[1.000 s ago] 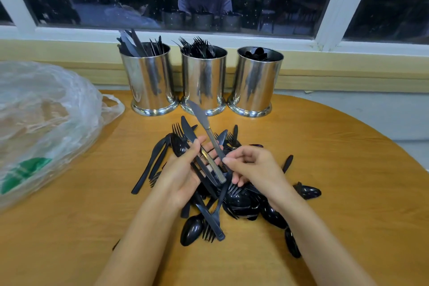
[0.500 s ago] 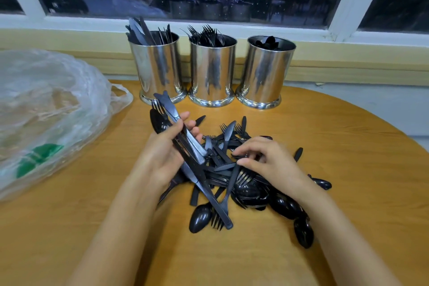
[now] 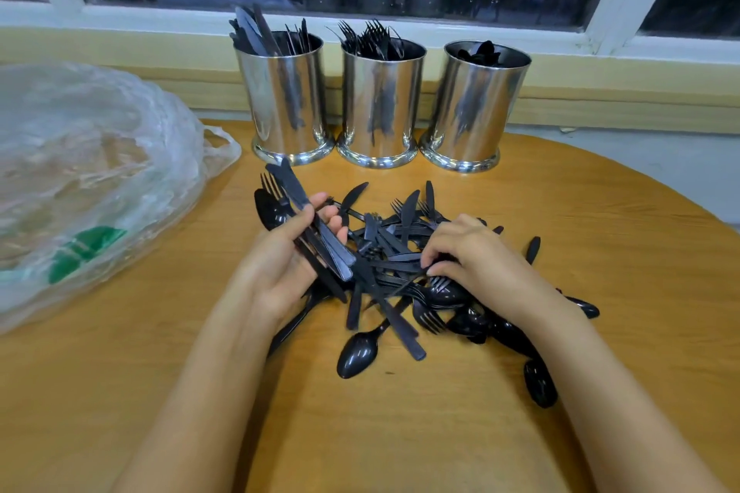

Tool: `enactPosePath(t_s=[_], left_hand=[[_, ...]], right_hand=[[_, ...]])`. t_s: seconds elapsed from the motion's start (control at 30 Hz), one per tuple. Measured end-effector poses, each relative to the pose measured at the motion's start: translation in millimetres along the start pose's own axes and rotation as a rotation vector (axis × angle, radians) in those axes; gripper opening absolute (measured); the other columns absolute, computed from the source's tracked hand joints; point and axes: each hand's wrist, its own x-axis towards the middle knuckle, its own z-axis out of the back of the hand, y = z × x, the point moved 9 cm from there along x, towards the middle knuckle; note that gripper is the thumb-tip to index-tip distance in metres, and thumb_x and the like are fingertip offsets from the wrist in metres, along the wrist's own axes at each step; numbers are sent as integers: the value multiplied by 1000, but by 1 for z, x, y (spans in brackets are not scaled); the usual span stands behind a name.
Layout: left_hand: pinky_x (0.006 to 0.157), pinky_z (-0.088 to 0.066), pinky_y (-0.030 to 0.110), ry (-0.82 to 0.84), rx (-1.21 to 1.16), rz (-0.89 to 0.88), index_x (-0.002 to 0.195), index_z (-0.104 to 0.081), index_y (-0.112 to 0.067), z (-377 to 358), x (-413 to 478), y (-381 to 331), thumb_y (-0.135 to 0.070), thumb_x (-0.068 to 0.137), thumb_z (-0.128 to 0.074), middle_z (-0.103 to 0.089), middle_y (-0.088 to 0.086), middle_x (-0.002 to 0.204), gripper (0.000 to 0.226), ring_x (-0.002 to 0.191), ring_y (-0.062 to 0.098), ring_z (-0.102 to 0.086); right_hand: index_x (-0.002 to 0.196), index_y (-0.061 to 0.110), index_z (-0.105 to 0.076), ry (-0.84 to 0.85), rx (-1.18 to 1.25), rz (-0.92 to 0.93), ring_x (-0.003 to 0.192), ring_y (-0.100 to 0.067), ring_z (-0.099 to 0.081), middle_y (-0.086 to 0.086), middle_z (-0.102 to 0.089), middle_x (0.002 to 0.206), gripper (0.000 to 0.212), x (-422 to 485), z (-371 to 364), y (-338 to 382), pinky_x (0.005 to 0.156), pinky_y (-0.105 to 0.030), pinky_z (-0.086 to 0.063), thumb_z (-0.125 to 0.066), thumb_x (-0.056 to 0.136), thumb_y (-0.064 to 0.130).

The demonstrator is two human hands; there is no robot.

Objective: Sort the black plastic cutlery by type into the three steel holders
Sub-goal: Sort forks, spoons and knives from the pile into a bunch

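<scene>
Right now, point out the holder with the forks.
Head view, centre: the fork holder stands at the table's far edge, between the knife holder on its left and the spoon holder.

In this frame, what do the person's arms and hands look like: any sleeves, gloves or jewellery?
Both forearms are bare down to the frame's bottom edge, with no sleeves in view. The left hand and right hand are ungloved; no rings, watch or wristband show.

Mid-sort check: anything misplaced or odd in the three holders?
Yes: the left shiny steel cylindrical holder holds mostly black plastic knives, yet what look like fork tines stick up at its right side; forks fill the middle steel holder. Nothing looks spilled or damaged.
</scene>
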Motion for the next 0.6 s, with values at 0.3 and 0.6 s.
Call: enactPosePath(t_s=[0.3, 0.6], left_hand=[[67, -61, 27, -14, -74, 28, 105, -66, -8, 2, -3, -2, -10, 102, -44, -69, 2, 74, 23, 64, 11, -67], [72, -61, 31, 14, -75, 47, 112, -65, -7, 1, 0, 5, -12, 101, -48, -72, 6, 85, 22, 73, 14, -71]], right_hand=[[87, 17, -67, -365, -317, -64, 85, -17, -43, 6, -63, 89, 11, -4, 65, -8, 66, -28, -27, -73, 83, 9], [95, 19, -66, -466, 342, -430, 62, -3, -54, 8, -61, 79, 4, 0, 45, -20, 58, -20, -43, -65, 91, 19]])
